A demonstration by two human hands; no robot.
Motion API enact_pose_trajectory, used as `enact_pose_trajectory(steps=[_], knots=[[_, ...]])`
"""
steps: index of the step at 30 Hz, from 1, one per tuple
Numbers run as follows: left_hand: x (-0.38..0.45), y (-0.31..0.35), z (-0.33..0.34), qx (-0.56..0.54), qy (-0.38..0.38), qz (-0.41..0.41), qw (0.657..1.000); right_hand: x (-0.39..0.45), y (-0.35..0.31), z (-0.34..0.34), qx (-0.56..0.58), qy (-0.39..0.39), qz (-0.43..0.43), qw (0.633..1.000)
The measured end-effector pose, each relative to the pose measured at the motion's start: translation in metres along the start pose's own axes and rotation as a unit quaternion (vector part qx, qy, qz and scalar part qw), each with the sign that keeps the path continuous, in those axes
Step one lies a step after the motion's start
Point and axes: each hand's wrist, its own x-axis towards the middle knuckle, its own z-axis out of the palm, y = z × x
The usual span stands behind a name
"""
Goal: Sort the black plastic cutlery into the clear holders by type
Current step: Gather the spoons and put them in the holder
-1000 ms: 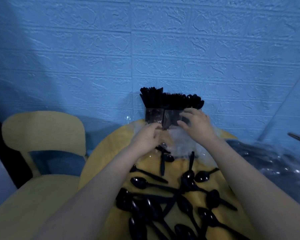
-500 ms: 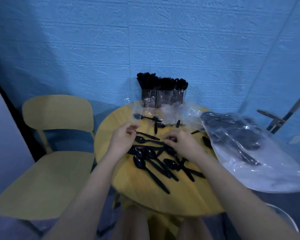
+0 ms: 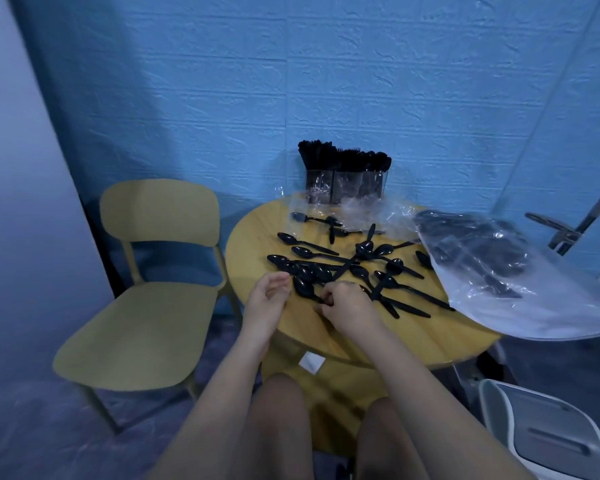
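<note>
**Cutlery sorting at a round yellow table**

Seen from above, centre frame: three clear holders [image 3: 345,187] in a row at the far edge of the round table [image 3: 388,336], against the blue wall [image 3: 361,81], all packed upright with black plastic cutlery; types not tellable at this distance, beyond fork-like tines in the middle one. To the right, overhanging the table edge, a large clear plastic bag [image 3: 520,282] with more black pieces inside, shapes blurred. Crumpled clear wrap [image 3: 371,209] just in front of the holders.

Scattered across the tabletop between holders and hands, loose black spoons [image 3: 388,261], many crossing one another. Nearest of them, one spoon [image 3: 303,287] with its bowl between the two hands and its handle running toward the right hand [image 3: 352,306], whose curled fingers pinch at the handle's end. Left hand [image 3: 265,297] just beside the bowl at the table's near-left edge, fingers loosely curled, palm turned inward, holding nothing, not clearly touching the spoon.

Left of frame, a yellow chair [image 3: 146,289]. Lower right corner, a white lidded bin [image 3: 548,431]. Bottom centre, bare knees under the table edge.
</note>
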Motion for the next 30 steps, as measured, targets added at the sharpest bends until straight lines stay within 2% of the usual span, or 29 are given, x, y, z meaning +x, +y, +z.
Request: enact_pose_trajectory(steps=[4,7,11,14,16,19,23,26,30], knots=[[-0.014,0.000,0.001,-0.016,-0.007,-0.013,1.000,-0.009,-0.002,-0.001,0.094,0.034,0.036,0.994],[-0.020,0.001,0.003,-0.102,-0.026,-0.049,0.993,-0.014,-0.006,-0.005,0.182,0.061,0.040,0.981],[-0.032,0.005,0.006,-0.178,-0.117,-0.080,0.974,-0.019,-0.012,-0.008,0.306,0.062,0.042,0.949],[-0.039,0.007,0.004,-0.132,-0.198,-0.062,0.969,-0.018,-0.019,-0.009,0.331,0.054,0.043,0.941],[-0.039,0.008,0.000,-0.090,-0.220,-0.044,0.970,-0.017,-0.022,-0.009,0.334,0.039,0.038,0.941],[-0.038,0.009,-0.006,-0.092,-0.201,-0.050,0.974,-0.016,-0.020,-0.012,0.295,0.034,0.010,0.955],[-0.034,0.004,-0.020,-0.123,-0.126,-0.064,0.982,-0.009,-0.005,-0.010,0.113,0.091,-0.007,0.989],[-0.028,0.002,-0.030,-0.159,-0.085,-0.086,0.980,-0.002,0.003,-0.004,0.017,0.063,-0.014,0.998],[-0.028,0.004,-0.031,-0.173,-0.089,-0.108,0.975,0.005,0.004,0.001,-0.043,0.060,-0.015,0.997]])
